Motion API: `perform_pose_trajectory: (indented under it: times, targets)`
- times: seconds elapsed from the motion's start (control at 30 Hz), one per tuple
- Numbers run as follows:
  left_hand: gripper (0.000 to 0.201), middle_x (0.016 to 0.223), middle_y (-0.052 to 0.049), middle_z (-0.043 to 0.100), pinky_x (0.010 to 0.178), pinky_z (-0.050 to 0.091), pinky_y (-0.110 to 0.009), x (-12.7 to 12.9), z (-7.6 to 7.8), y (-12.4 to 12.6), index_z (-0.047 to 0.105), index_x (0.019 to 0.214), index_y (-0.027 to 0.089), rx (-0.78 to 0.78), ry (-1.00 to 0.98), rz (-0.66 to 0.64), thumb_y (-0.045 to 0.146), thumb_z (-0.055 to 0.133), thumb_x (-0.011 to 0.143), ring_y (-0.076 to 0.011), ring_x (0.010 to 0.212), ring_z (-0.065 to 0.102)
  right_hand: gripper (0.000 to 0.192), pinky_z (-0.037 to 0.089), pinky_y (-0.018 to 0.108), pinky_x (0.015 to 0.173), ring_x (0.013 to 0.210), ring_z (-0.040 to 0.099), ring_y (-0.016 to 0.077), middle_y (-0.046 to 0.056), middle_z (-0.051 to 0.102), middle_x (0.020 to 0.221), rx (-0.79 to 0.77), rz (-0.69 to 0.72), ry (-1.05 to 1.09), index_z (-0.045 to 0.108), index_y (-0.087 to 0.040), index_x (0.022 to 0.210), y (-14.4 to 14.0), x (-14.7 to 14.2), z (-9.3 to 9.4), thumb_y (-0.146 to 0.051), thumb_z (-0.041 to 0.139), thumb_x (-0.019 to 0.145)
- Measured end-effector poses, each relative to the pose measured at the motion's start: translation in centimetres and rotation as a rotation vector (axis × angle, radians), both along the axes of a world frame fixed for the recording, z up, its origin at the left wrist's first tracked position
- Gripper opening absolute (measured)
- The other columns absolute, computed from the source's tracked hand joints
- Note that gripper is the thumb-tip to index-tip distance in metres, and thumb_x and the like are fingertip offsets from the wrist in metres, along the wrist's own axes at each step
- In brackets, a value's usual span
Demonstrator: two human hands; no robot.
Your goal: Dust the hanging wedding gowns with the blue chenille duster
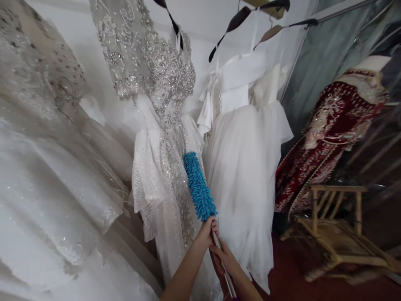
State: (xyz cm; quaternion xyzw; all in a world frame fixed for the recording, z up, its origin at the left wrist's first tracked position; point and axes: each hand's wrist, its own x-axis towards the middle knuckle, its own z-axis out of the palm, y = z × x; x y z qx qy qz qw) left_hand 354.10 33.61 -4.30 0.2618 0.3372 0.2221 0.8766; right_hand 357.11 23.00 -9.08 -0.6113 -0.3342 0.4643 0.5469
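A duster with a fuzzy blue head (200, 188) and a metal pole points up and away from me, its head in front of a silver beaded gown (171, 77). Just under the blue head, my left hand (206, 230) is wrapped round the pole. Lower down the same pole, my right hand (223, 253) grips it too. To the right of the duster hangs a white strapless dress (241, 142) with a full tulle skirt. Whether the blue head touches the fabric behind it, I cannot tell.
More pale, sparkly gowns (46, 167) fill the left side. Dark hangers (239, 19) hold dresses along the white wall. At the right stand a dark red embroidered dress (341, 108) and a low bamboo chair (341, 238) on the red floor.
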Motion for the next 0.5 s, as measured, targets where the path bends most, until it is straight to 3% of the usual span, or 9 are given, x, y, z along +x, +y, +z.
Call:
perform_pose_trajectory:
  times: [0.17,0.37,0.5]
  targets:
    - [0.045,0.050,0.013,0.028,0.045,0.030,-0.020,0.4,2.6,-0.8,0.036,0.061,0.023,0.026,-0.065,-0.063,0.033,0.079,0.070,-0.0029,0.039,0.024,0.073,0.019,0.019,0.028,0.024,0.031,0.0079,-0.016,0.041,0.038,0.022,-0.044,0.072,0.051,-0.014,0.124,-1.2,0.1,2.0,-0.068,0.059,0.075]
    - [0.049,0.050,0.014,0.027,0.044,0.028,-0.020,-0.1,6.2,-0.2,0.034,0.062,0.023,0.102,-0.140,-0.075,0.036,0.081,0.068,-0.0023,0.040,0.024,0.058,0.021,0.018,0.027,0.025,0.030,0.0061,-0.016,0.042,0.042,0.040,-0.062,0.131,0.051,-0.020,0.103,-0.7,-0.7,6.2,-0.067,0.063,0.073]
    - [0.048,0.050,0.014,0.028,0.044,0.028,-0.019,-1.3,6.8,1.4,0.036,0.065,0.023,0.087,-0.127,-0.075,0.035,0.082,0.067,-0.0023,0.039,0.025,0.058,0.024,0.019,0.027,0.025,0.031,0.0070,-0.016,0.044,0.041,0.061,-0.005,0.126,0.051,-0.020,0.105,1.0,-1.7,7.4,-0.066,0.064,0.072]
